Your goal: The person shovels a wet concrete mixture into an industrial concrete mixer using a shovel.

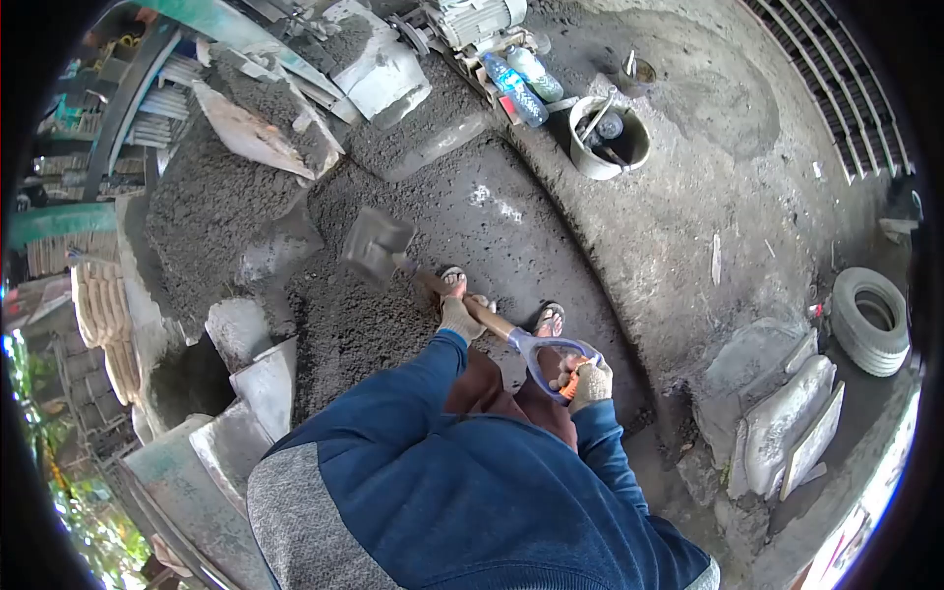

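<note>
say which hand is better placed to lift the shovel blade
Probably the left: the left hand holds the wooden shaft nearer the blade, so it can bear the lift, while the right hand sits back on the blue handle.

The shovel (498, 324) slants across the floor (688, 226) — blade ahead and left, handle back by the body. The right grip (588, 382) is on the handle end and the left grip (457, 317) is further up the shaft, with both feet (549, 320) below it. The pile (216, 206) lies left of the blade. Far ahead lie two bottles (521, 84), with the bucket (587, 157) just right of them. Tyres (870, 320) sit far right — slabs (777, 413) are nearer, beside them.
</note>
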Demonstrator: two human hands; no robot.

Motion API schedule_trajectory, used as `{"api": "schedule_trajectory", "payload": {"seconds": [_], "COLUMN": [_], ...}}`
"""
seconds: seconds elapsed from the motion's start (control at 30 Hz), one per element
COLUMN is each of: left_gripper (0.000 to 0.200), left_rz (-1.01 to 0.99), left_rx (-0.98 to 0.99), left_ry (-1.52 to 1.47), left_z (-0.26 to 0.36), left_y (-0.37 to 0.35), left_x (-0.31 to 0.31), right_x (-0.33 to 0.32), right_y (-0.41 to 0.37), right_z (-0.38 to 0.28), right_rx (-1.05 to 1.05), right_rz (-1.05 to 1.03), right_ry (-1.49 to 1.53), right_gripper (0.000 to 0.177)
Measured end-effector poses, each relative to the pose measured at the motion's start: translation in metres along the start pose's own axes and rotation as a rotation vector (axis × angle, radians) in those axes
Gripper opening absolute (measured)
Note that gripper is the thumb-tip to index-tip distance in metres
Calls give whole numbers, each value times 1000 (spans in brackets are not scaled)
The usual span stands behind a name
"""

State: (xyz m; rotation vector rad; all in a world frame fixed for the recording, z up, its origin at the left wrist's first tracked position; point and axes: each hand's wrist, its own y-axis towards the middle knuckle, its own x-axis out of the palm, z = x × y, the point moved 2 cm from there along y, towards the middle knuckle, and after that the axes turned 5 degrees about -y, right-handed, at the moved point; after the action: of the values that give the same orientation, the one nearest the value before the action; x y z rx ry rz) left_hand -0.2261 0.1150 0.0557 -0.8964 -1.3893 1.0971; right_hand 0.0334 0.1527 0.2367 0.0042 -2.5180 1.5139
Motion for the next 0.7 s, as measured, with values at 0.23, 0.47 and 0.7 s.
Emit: {"api": "schedule_trajectory", "payload": {"seconds": [0.23,0.47,0.7], "left_gripper": [30,29,24], "left_rz": [117,112,-39], "left_rx": [-43,-105,-75], "left_ry": [263,351,440], "left_z": [55,159,261], "left_y": [123,198,190], "left_x": [31,51,90], "right_x": [78,172,279], "right_y": [78,143,164], "right_z": [71,84,90], "right_rx": [-215,-110,-262], "right_rz": [183,104,81], "right_ry": [132,165,227], "right_gripper": [33,37,29]}}
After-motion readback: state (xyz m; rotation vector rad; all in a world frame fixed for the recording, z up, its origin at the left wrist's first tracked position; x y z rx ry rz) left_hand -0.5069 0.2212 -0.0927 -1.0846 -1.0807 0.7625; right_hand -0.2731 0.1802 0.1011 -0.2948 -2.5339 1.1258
